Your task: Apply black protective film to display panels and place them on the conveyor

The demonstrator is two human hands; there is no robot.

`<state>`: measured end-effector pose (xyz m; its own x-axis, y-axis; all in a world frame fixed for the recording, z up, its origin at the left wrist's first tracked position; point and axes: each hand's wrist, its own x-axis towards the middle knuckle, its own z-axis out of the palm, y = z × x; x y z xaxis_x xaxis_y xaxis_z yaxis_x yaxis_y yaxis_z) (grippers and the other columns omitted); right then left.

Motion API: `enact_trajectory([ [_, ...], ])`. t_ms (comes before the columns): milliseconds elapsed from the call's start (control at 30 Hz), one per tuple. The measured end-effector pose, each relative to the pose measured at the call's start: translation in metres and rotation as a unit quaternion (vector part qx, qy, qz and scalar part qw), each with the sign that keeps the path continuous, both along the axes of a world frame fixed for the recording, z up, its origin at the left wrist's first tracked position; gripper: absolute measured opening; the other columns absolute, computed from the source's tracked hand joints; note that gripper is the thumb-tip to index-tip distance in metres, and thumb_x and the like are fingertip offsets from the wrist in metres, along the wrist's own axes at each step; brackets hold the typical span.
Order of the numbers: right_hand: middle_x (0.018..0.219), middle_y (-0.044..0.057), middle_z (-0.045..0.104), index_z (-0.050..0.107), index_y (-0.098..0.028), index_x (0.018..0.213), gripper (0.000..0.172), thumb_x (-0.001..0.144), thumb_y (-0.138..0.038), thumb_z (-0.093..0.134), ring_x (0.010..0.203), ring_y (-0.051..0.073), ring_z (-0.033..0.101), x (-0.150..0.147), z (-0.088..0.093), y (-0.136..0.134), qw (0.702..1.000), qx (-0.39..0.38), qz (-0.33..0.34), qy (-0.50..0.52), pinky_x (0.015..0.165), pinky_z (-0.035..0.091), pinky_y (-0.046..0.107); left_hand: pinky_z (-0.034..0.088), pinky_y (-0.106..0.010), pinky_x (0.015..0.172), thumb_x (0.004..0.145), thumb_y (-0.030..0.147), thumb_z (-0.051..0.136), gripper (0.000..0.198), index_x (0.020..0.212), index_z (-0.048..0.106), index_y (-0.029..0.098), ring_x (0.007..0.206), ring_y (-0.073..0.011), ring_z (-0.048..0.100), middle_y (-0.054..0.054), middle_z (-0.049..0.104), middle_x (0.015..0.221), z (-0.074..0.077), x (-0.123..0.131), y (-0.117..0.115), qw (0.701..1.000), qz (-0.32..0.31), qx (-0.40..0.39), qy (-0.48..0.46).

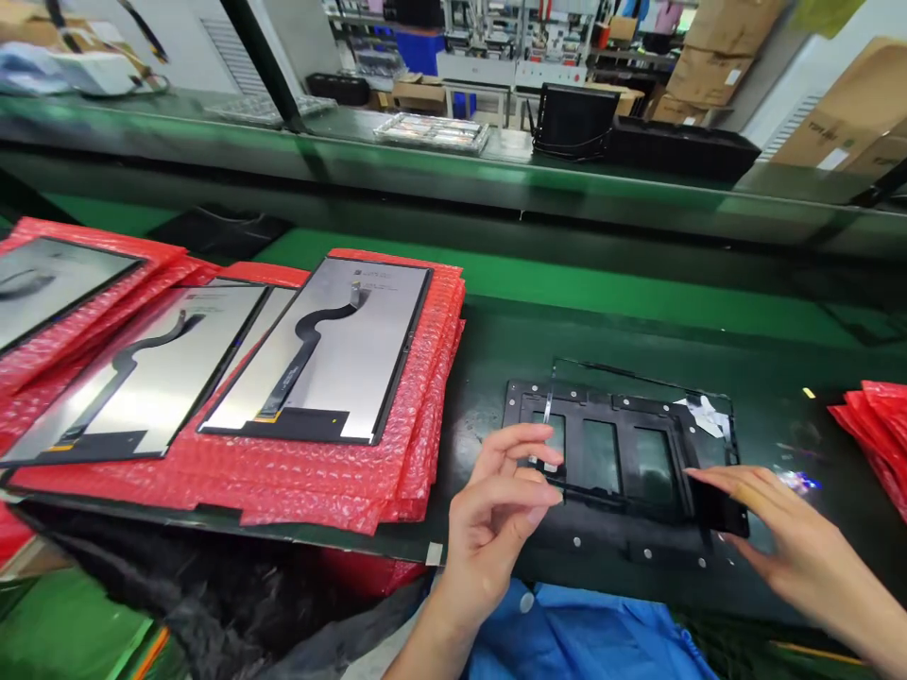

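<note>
A thin black rectangular frame [641, 375] stands slightly raised and tilted over a black jig plate [627, 401] with several rectangular openings and small round metal dots. At the frame's left end, my left hand [496, 501] has thumb and index finger pinched together by its near corner, the other fingers curled. My right hand [779, 515] grips a flat black piece [721, 505] at the right end between thumb and fingers. Whether this piece is joined to the frame cannot be made out. A crumpled whitish film or tape [709, 416] lies at the far right corner.
Display panels [347, 349] with dark ribbon cables lie left on stacked red bubble-wrap pouches [418, 472]. More red pouches [879, 434] sit at the right edge. A raised shelf [496, 170] crosses behind the green bench, holding a tray [432, 132] and a black monitor [575, 121].
</note>
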<state>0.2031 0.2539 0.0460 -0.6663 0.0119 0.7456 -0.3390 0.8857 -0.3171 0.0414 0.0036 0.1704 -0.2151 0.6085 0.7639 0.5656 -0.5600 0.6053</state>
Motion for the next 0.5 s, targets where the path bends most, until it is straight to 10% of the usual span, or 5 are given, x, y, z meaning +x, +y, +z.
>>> enact_trajectory([
  [500,0.123,0.006,0.038,0.038,-0.016,0.134,0.049,0.087,-0.008,0.030,0.102,0.036,0.045,-0.024,-0.014,-0.009,1.000,0.016,-0.008,0.024,0.081,0.038,0.053,0.051,-0.024,0.085,0.092,-0.001,0.047,0.045,0.115,0.066,0.032,0.117,-0.0143,0.052,-0.004,0.044,0.139,0.010,0.018,0.002,0.992,0.072,-0.007,0.099],
])
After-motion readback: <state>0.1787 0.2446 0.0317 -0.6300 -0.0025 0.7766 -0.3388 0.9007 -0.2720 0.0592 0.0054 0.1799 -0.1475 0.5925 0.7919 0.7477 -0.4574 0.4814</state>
